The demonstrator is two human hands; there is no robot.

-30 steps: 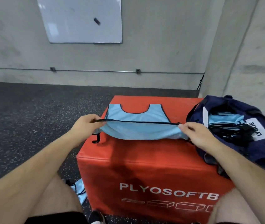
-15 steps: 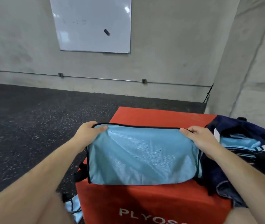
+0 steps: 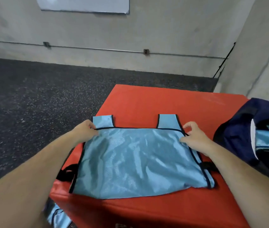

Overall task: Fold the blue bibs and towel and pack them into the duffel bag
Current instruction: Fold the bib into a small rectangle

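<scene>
Lifted a moment ago, the shiny light-blue mesh bib now lies folded crosswise on the red padded box, left hand pinching its far hem, right hand seemingly loose-fingered, nearer the navy duffel bag.

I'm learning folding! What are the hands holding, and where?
Left hand pinches the light-blue mesh bib at its far-left corner; right hand touches its far-right corner, grip unclear.

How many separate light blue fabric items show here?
3: a bib spread on the red box; a second piece on the floor, lower left; blue fabric inside the duffel bag, where more may be hidden.
</scene>
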